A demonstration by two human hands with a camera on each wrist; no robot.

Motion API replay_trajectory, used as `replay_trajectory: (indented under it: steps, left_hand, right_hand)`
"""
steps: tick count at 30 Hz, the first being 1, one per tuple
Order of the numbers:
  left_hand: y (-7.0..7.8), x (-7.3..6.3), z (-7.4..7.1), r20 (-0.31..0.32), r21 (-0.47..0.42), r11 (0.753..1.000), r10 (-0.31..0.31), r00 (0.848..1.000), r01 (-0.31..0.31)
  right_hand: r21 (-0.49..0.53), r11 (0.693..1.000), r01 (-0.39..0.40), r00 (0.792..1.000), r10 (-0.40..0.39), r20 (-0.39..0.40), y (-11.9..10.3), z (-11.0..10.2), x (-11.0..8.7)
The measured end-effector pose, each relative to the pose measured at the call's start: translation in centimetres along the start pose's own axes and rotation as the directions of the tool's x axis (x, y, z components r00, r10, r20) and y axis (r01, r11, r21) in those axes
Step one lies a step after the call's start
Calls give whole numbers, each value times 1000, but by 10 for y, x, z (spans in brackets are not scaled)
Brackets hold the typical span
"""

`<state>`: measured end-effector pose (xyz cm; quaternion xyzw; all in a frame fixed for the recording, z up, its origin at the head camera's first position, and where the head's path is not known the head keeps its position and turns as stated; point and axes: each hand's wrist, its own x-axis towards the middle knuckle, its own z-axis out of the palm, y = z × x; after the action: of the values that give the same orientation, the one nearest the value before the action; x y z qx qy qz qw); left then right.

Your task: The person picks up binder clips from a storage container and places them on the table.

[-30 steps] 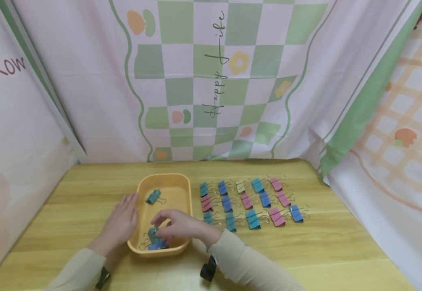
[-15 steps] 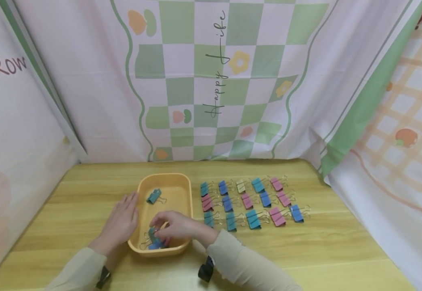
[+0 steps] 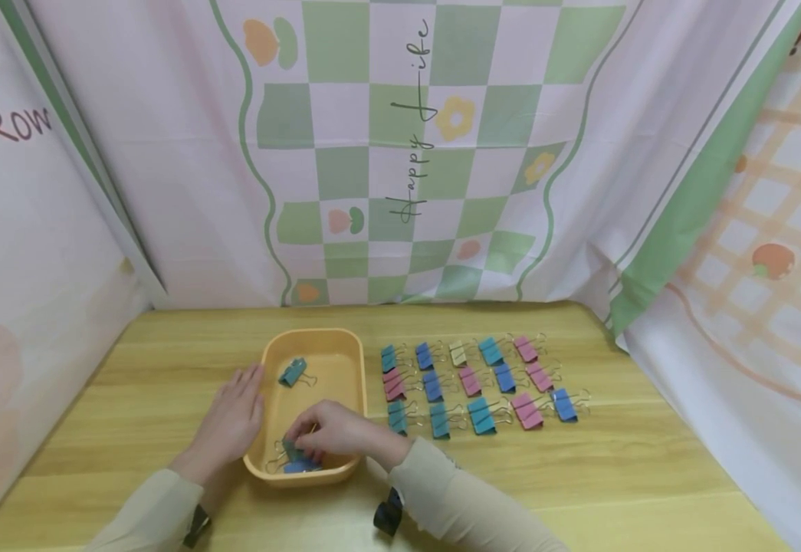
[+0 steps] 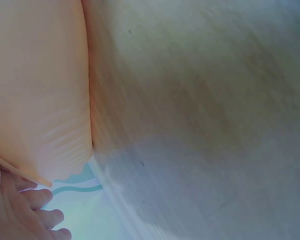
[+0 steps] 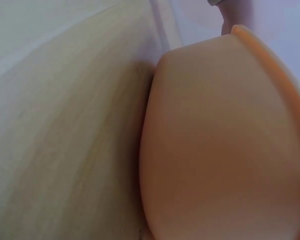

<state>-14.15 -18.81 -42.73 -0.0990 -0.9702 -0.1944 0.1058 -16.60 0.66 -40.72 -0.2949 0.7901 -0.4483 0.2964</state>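
Note:
A yellow plastic tray (image 3: 362, 368) stands on the table, left of middle in the head view. My left hand (image 3: 231, 418) lies along its left rim with fingers extended; in the left wrist view the fingers show by the rim. My right hand (image 3: 334, 429) reaches into the near end of the tray, its thumb and fingers pinching a teal binder clip (image 3: 293, 451). Beneath that lies a blue binder clip (image 3: 302, 466), partly hidden by the hand. Another teal binder clip (image 3: 293, 372) lies alone at the tray's far end.
Right of the tray, binder clips in teal, blue, pink and yellow lie in three rows, among them a pink one (image 3: 527, 411) and a blue one (image 3: 565, 405). A patterned curtain (image 3: 407, 153) hangs behind the table (image 3: 579, 475).
The right hand's fingers have drawn together on the teal clip in the tray, and its forearm has shifted slightly left. The left hand stays at the rim.

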Motion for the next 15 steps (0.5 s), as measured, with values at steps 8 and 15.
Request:
replay_trajectory:
  steps: [8,15]
  left_hand:
    - [1,0,-1,15,5,1000,-13,1000,13]
    - [2,0,-2,16,4,1000,-15,1000,15]
  right_hand:
    - [-13,1000,-7,1000,7,-18,0,0,0]
    - [9,1000,11,999,-11,-30,2,1,0]
